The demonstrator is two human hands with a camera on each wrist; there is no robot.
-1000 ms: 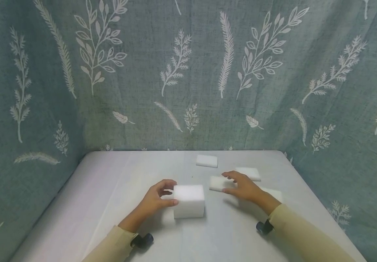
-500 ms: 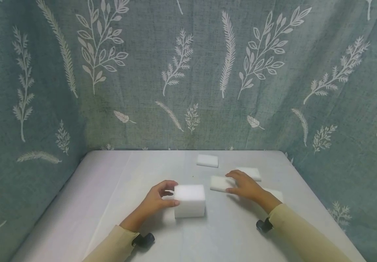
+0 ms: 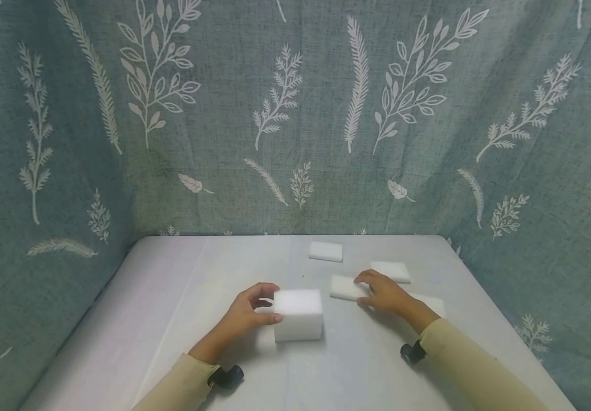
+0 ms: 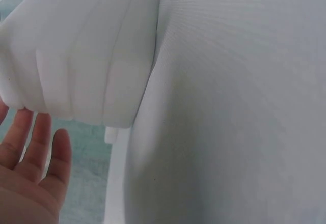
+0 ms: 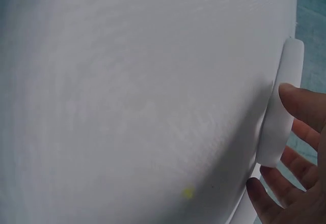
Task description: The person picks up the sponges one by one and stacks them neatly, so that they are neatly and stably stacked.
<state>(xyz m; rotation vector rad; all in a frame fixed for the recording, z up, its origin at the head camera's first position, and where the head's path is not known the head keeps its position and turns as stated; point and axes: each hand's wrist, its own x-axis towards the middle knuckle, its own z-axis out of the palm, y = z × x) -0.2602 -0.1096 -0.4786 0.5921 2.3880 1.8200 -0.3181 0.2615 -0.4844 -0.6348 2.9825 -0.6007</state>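
On the table stands a block-like stack of several white sponges (image 3: 298,317), whose layers show in the left wrist view. My left hand (image 3: 246,309) holds the stack at its left side, thumb on the near corner and fingers toward the far one. To the right, my right hand (image 3: 389,295) pinches the right end of a flat white sponge (image 3: 344,287) that lies on the table. In the right wrist view its thumb (image 5: 300,102) presses one long edge of that sponge (image 5: 277,117). The fingers reach round the opposite side, partly hidden.
One flat sponge (image 3: 326,252) lies near the table's back edge. Another sponge (image 3: 395,271) is behind my right hand, and a third sponge (image 3: 431,303) is partly covered by my right wrist. A green leaf-patterned curtain (image 3: 295,114) encloses the white table (image 3: 192,319) behind and on both sides.
My right hand has shifted slightly right and settled on the sponge's right end, its thumb and fingers drawing together. The left hand and the stack look unmoved.
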